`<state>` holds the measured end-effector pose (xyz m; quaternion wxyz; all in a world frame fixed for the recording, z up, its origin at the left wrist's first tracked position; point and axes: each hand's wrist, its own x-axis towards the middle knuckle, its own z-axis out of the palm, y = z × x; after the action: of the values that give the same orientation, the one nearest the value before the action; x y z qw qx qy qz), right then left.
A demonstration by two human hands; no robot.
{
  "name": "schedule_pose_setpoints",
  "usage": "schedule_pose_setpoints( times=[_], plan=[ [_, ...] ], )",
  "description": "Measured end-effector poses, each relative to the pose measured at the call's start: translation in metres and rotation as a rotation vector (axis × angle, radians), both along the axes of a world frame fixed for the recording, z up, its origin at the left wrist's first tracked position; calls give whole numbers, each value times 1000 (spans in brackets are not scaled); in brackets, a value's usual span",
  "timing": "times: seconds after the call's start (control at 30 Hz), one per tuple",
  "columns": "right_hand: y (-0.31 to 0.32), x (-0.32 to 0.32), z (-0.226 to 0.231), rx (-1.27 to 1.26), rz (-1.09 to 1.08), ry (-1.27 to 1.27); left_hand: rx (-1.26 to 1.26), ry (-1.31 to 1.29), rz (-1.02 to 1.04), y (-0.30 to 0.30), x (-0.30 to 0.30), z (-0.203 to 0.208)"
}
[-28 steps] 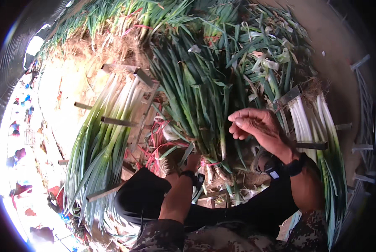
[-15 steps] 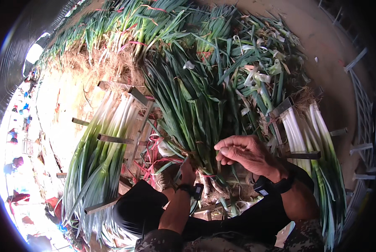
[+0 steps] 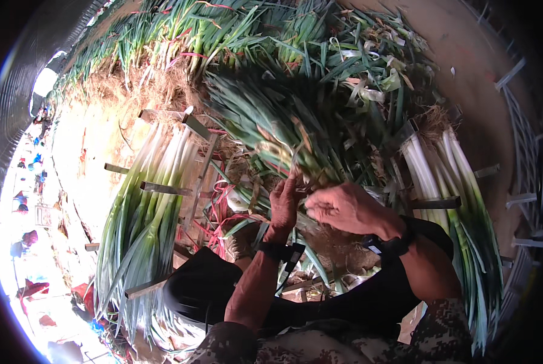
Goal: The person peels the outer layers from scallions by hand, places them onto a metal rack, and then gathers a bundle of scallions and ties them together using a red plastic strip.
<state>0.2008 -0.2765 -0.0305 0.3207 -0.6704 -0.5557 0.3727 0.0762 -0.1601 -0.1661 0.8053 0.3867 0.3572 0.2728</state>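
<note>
A large bundle of long green onions (image 3: 283, 121) lies slanted in front of me, its dark leaves pointing away and to the left. My left hand (image 3: 284, 203) is at its near end, fingers closed around some stalks. Close beside it on the right, my right hand (image 3: 347, 208) reaches in with fingers bent and blurred; whether they grip any stalks is unclear. The bundle's root end is mostly hidden by my hands.
Trimmed green onions with white stems rest in metal racks on the left (image 3: 162, 188) and right (image 3: 426, 182). Tangled red ties (image 3: 226, 203) lie left of my hands. More green onions (image 3: 186, 36) are heaped at the back, with loose leaves (image 3: 374, 79) at the back right.
The bundle has shifted away from me and its leaves have swung left. My left hand has moved up and forward from beneath it, and my right hand has come down slightly beside it.
</note>
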Motion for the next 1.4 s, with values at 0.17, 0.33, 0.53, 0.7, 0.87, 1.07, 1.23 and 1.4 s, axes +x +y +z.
schedule_pose_setpoints(
  times=[0.17, 0.33, 0.53, 0.7, 0.87, 1.07, 1.23, 1.4],
  plan=[
    [8, 9, 20, 118, -227, 168, -62, 41, -75, -4, -52, -82],
    [0, 12, 8, 97, -206, 194, -45, 265, 47, 7, -72, -67],
    [9, 0, 10, 99, -135, 85, -76, 387, 259, 23, -109, -55],
    [17, -9, 9, 39, -50, 49, 114, 458, 95, 26, -144, -72],
    [33, -17, -3, 19, -19, 63, 47, 1046, -441, 22, -194, -127],
    [20, -2, -119, -193, -123, -136, -93, 704, -112, 10, -169, -150],
    [-4, 11, -240, -251, -393, -60, -220, 366, 25, 36, -148, -187],
    [-16, 42, -292, -424, -574, 125, 64, 797, -255, 23, -107, -241]
  ],
)
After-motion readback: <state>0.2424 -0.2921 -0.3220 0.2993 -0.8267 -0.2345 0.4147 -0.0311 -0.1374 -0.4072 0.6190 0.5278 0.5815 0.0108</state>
